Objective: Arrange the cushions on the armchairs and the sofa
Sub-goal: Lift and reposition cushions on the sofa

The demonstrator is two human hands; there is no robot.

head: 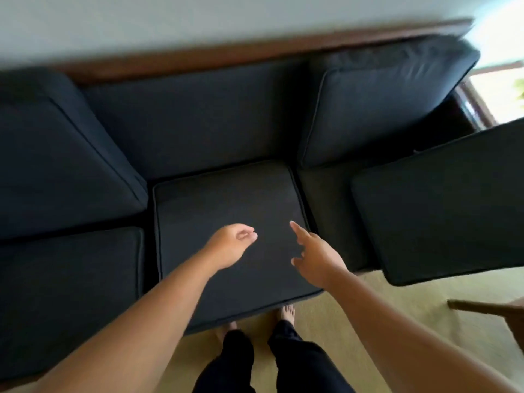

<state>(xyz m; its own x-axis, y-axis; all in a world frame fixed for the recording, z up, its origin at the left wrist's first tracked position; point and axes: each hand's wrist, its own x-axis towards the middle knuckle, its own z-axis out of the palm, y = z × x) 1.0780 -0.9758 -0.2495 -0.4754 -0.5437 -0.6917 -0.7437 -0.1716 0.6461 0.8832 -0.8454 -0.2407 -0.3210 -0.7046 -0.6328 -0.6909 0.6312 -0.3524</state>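
Centrally, square dark fabric cushion (226,211), piped edges, left hand (230,245), right hand (315,258)

Sofa (255,49) stood along the far wall.
- Seat: left seat cushion (71,293) lay beside the middle seat cushion (226,199), which jutted nearward.
- Behind: left back cushion (56,160), middle back cushion (192,123) and right back cushion (382,103) stood in a row.
- Right end: loose cushion (442,208) overhung the floor (368,321).
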